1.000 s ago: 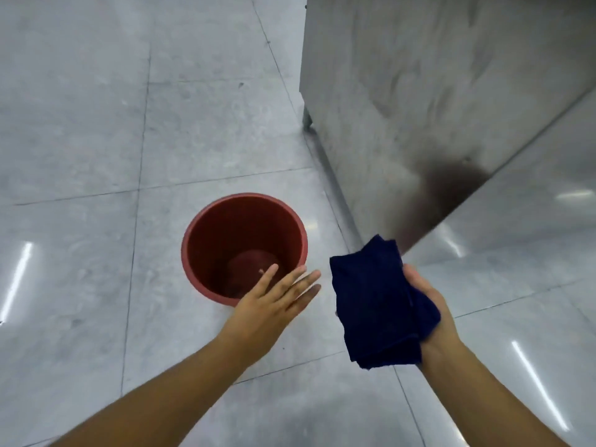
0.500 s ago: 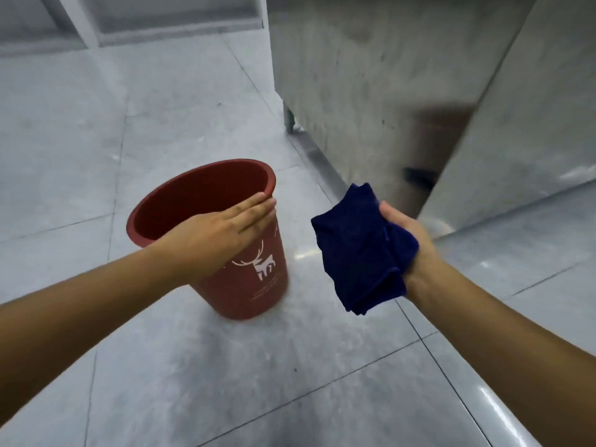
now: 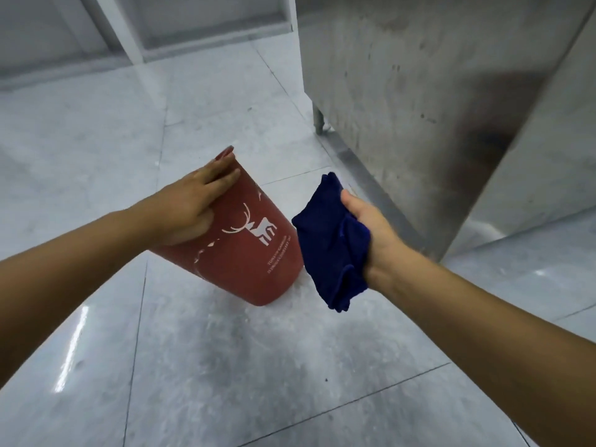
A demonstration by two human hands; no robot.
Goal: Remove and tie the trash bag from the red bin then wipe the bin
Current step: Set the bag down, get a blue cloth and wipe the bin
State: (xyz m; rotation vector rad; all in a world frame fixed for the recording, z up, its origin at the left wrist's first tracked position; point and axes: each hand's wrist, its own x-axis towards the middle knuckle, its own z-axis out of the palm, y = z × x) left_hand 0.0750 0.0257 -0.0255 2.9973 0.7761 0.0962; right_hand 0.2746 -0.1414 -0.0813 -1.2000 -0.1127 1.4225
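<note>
The red bin, printed with a white deer, leans away from me with its mouth turned to the far left and its base edge near the floor. My left hand lies flat on its upper wall, fingers straight and reaching the rim; the thumb is hidden. To the right of the bin, my right hand grips a bunched dark blue cloth. The cloth hangs just beside the bin's wall, and I cannot tell whether they touch. No trash bag is in view.
A steel cabinet on a short leg stands close to the right of the bin. Grey glossy floor tiles spread to the front and left. A white post rises at the far back.
The bin went from upright to tipped away from me under my left hand, its inside now out of sight. My right hand with the cloth came closer to the bin.
</note>
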